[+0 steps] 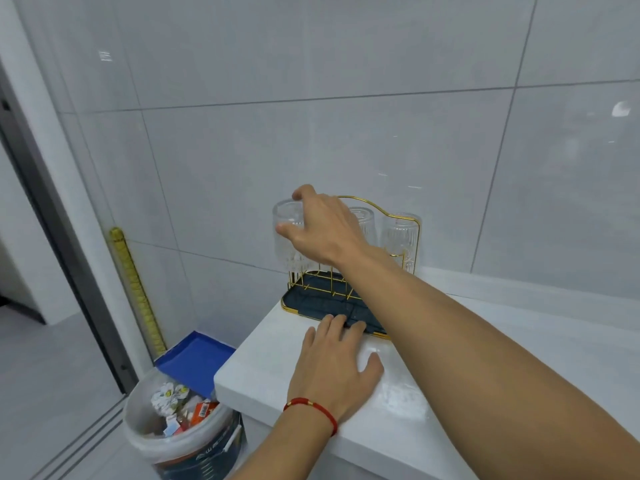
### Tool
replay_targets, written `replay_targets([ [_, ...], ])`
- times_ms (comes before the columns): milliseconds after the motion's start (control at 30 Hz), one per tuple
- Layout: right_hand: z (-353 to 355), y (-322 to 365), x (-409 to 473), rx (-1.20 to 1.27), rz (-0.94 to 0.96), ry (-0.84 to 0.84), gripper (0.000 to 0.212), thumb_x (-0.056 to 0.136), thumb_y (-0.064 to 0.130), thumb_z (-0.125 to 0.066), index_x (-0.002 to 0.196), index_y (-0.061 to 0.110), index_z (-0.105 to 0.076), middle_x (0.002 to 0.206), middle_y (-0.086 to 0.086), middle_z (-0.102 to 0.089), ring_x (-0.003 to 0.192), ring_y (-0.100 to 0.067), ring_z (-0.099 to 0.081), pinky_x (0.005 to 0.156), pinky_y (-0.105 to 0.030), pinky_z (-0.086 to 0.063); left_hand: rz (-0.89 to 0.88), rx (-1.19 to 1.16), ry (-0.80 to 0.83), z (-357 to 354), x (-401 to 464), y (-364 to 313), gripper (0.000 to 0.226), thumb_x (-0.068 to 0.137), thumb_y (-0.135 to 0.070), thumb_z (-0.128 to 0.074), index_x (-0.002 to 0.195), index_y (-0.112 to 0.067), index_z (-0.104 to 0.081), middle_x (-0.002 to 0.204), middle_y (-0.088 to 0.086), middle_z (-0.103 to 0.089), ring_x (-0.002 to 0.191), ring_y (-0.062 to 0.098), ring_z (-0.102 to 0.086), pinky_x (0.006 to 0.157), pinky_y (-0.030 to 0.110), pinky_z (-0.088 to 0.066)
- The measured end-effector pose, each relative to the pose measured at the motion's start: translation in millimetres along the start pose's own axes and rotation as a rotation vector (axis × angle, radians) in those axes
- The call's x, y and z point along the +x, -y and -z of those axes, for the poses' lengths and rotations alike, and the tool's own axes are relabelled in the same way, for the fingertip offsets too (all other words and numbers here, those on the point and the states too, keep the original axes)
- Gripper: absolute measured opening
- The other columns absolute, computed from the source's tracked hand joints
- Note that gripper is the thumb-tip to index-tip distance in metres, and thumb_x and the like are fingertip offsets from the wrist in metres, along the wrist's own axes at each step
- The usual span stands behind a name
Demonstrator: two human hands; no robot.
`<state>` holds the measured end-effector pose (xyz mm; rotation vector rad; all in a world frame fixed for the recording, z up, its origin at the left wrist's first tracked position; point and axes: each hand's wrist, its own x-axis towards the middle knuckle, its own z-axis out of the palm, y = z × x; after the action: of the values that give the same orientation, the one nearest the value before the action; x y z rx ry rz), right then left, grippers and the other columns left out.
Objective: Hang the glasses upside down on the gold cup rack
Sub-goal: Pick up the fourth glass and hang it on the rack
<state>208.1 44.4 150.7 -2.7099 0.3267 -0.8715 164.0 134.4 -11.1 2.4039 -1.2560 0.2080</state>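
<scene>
A: What is being gripped by the right hand (322,226)?
B: An upside-down glass (289,237) at the gold cup rack's (398,216) left end is being pinched by curled fingers; its far side is being hidden.
A: And the left hand (337,365)?
B: It is being pressed flat, spread and empty, on the white desk (485,341), fingertips touching the rack's dark tray (311,303); two more glasses (398,237) are being partly hidden by the wrist

The single head view looks forward and down, close over the white counter (467,358) toward the tiled wall (311,98).

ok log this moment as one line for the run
right hand on leftmost glass, upside down on gold rack | left hand flat on counter, fingertips on tray
</scene>
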Motion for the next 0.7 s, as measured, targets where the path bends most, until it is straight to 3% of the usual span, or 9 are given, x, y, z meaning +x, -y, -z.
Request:
replay_targets([
  [300,-27.2,-10.9,-8.5,-0.281,0.049,0.093,0.067,0.101,0.061,-0.045,0.144,0.009,-0.046,0.125,-0.015,-0.07,0.114,-0.036,-0.065,0.076,-0.043,-0.044,-0.015,-0.061,-0.029,4.0,0.6,-2.0,0.053,0.092,-0.051,-0.047,0.14,-0.028,-0.047,0.142,-0.002,-0.05,0.136,0.019,-0.039,0.114,0.037,-0.034],
  [367,-21.5,-8.2,-14.5,-0.321,0.058,0.096,0.066,0.103,0.06,-0.043,0.145,0.01,-0.045,0.133,-0.015,-0.064,0.122,-0.035,-0.059,0.084,-0.044,-0.049,-0.013,-0.083,-0.039,4.3,0.4,-1.7,0.054,0.092,-0.052,-0.049,0.141,-0.028,-0.047,0.146,-0.001,-0.049,0.137,0.019,-0.038,0.115,0.036,-0.033],
  [467,-6.9,-7.2,-39.9,-0.289,0.138,-0.072,0.051,0.105,0.045,-0.047,0.141,0.009,-0.053,0.138,-0.013,-0.059,0.13,-0.031,-0.051,0.101,-0.045,-0.048,-0.017,-0.116,-0.042,6.9,-0.7,-0.8,0.055,0.091,-0.054,-0.051,0.141,-0.03,-0.048,0.147,-0.002,-0.05,0.138,0.017,-0.04,0.115,0.034,-0.035],
  [567,7.8,-16.8,-84.9,-0.093,0.306,-0.286,0.027,0.096,0.016,-0.059,0.119,0.004,-0.068,0.118,-0.014,-0.067,0.109,-0.033,-0.061,0.088,-0.044,-0.05,-0.047,-0.154,-0.084,14.3,-2.2,-1.3,0.046,0.088,-0.05,-0.057,0.13,-0.029,-0.058,0.132,0.0,-0.06,0.124,0.019,-0.052,0.102,0.032,-0.043],
  [633,19.1,-34.4,-126.2,-0.02,0.339,-0.319,0.024,0.09,0.007,-0.06,0.112,0.003,-0.07,0.112,-0.013,-0.067,0.1,-0.032,-0.063,0.085,-0.042,-0.051,-0.084,-0.178,-0.098,20.4,-6.1,-4.4,0.039,0.086,-0.042,-0.06,0.122,-0.027,-0.063,0.123,-0.001,-0.066,0.114,0.018,-0.057,0.094,0.03,-0.046],
  [700,30.6,-63.3,-171.2,0.016,0.284,-0.297,0.026,0.087,0.005,-0.06,0.112,0.006,-0.069,0.112,-0.008,-0.066,0.1,-0.027,-0.063,0.084,-0.038,-0.052,-0.143,-0.168,-0.085,21.9,-8.7,-10.2,0.038,0.088,-0.036,-0.062,0.124,-0.026,-0.064,0.127,-0.004,-0.066,0.121,0.015,-0.055,0.103,0.035,-0.046],
])
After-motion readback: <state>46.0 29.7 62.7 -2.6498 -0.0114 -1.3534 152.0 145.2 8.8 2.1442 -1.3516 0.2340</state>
